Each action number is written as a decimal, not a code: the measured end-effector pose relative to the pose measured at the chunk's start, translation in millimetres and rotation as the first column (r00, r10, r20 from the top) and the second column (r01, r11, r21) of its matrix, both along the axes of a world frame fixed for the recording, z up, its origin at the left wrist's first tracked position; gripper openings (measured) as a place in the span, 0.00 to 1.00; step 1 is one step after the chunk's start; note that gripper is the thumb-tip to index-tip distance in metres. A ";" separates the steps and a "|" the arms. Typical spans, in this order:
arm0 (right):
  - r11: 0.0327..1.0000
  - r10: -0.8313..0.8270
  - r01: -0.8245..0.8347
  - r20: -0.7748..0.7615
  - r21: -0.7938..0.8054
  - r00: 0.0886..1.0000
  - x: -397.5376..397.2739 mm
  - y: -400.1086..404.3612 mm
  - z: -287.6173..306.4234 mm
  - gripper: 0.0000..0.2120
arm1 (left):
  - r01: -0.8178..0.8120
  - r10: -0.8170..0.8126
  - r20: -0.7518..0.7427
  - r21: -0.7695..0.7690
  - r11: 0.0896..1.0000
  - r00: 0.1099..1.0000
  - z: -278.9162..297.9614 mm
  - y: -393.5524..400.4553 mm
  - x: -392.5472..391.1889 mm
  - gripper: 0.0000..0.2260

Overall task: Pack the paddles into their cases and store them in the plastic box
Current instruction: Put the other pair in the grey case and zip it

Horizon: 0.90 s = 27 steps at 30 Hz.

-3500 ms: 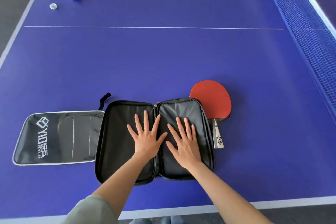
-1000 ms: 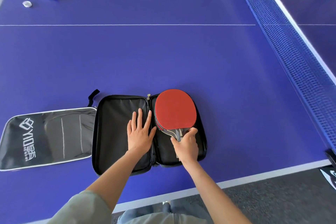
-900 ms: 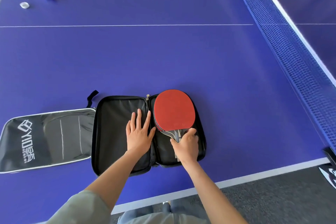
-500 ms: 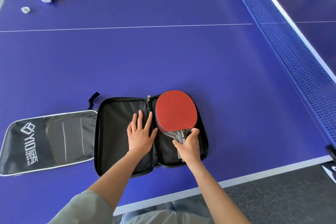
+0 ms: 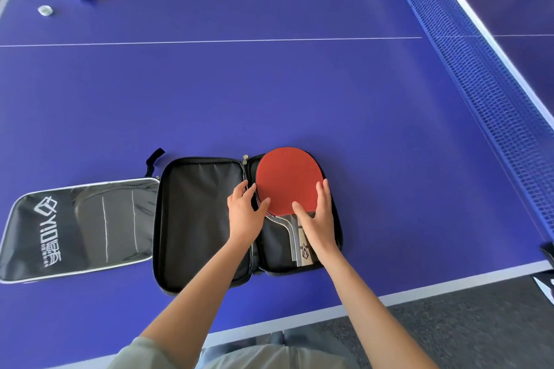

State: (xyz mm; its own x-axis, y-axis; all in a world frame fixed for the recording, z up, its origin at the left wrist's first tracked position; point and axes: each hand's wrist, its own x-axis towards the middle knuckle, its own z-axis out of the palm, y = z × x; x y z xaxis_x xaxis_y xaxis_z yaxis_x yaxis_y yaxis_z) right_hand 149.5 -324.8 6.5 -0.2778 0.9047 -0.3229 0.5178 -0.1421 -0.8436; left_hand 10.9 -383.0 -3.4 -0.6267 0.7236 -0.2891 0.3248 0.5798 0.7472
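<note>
Between the fingers (image 5: 325, 189) of both hands, the red paddle (image 5: 289, 180) is steadied flat in the open case (image 5: 198, 219), lightly touched, not clenched.

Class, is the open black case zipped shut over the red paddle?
No: the black case lies open flat, with the red paddle exposed in its right half.

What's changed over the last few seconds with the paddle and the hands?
The red paddle moved from the table beside the open case into its right half. The left hand came off the left half onto the blade's edge; the right hand shifted from handle to blade. The closed case stayed put.
</note>
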 end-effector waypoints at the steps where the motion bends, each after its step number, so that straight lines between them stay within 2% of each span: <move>1: 1.000 -0.013 0.013 -0.005 -0.001 1.000 1.1 -3.1 -1.9 0.37 | 0.012 -0.012 -0.018 0.005 1.000 1.000 -0.4 -1.7 0.1 0.23; 7: 0.982 -0.154 0.142 -0.093 -0.122 0.984 -1.1 -5.5 -0.9 0.41 | -0.016 0.012 0.063 0.063 0.998 0.998 -2.9 -6.3 13.0 0.26; 10: 0.988 -0.125 0.117 -0.075 -0.098 0.989 0.5 -1.5 0.3 0.39 | -0.073 0.065 0.107 0.077 0.994 0.992 -3.4 -5.4 9.1 0.27; 15: 0.989 -0.107 0.100 -0.067 -0.107 0.992 4.3 10.7 0.9 0.35 | -0.205 0.172 0.270 0.100 0.974 0.947 -1.6 -5.0 2.5 0.25; 21: 0.990 -0.110 0.101 -0.083 -0.103 0.990 8.8 10.1 -2.2 0.32 | -0.178 0.145 0.291 0.088 0.980 0.946 1.3 -3.6 1.8 0.27; 23: 0.992 -0.105 0.099 -0.076 -0.084 0.992 8.1 9.4 -1.3 0.32 | -0.111 0.091 0.230 0.077 0.991 0.969 6.0 -4.6 0.4 0.27; 24: 0.993 -0.101 0.097 -0.061 -0.060 0.993 7.7 8.9 -0.9 0.33 | -0.070 0.057 0.145 0.085 0.994 0.988 9.6 -6.8 -2.9 0.27; 27: 0.997 -0.056 0.055 0.023 0.053 0.998 4.8 4.4 -0.8 0.34 | 0.014 0.012 -0.226 0.111 0.994 0.974 22.3 -23.9 -26.6 0.24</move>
State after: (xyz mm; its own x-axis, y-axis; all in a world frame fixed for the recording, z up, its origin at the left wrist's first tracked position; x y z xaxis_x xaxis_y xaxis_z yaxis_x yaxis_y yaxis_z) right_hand 154.3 -320.4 5.6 -0.2194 0.9342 -0.2813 0.5312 -0.1274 -0.8376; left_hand -15.7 -406.9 18.9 -0.6659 0.7437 -0.0582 0.4929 0.4973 0.7140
